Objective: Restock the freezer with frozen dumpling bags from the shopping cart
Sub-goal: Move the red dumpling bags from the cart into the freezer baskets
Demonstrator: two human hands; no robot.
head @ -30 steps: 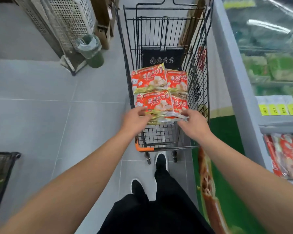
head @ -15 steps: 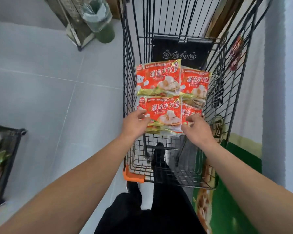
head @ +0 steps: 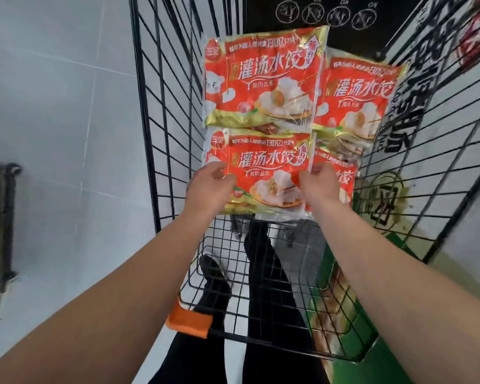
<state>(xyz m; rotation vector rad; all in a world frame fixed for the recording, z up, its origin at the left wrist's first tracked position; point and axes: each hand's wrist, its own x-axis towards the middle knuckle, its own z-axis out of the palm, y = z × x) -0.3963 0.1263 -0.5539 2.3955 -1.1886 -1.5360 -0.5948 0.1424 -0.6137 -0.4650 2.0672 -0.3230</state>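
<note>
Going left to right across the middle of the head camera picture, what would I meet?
Dark crate at the edge → grey tiled floor → left hand → red dumpling bag held in both hands → right hand → black wire cart side.

Four red and gold dumpling bags lie flat in the black wire shopping cart (head: 161,134). The near left bag (head: 263,176) is on top, its lower edge overhangs the stack. The far left bag (head: 263,79) overlaps the far right bag (head: 358,101). The near right bag (head: 341,184) is mostly hidden.
</note>
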